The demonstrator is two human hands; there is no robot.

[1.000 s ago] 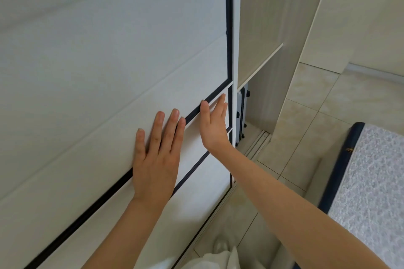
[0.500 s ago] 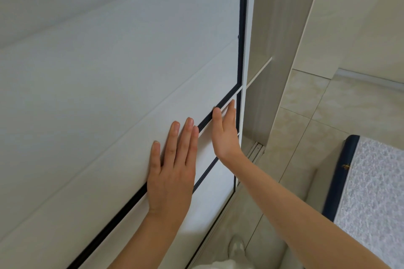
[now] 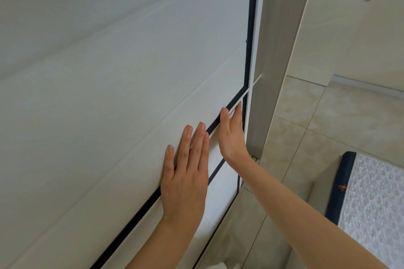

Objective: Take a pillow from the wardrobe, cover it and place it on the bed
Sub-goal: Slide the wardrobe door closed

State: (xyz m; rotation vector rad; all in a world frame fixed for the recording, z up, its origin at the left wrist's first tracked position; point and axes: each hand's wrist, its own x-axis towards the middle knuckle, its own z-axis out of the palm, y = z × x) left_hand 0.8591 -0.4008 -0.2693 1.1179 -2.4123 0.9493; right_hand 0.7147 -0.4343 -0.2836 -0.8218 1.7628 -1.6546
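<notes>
On upright wardrobe door [image 3: 131,94], both palms flat

wardrobe door [image 3: 131,94] — white sliding panel, spans the whole front, blocks reach inside | side panel [image 3: 275,61] touching the door's right edge, no gap visible | free room — tiled floor [image 3: 306,126] between wardrobe and bed [image 3: 376,199]

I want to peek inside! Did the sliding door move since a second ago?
Yes. The sliding door has slid right, toward the wardrobe's side panel, closing the gap; both hands lie flat on it.
</notes>
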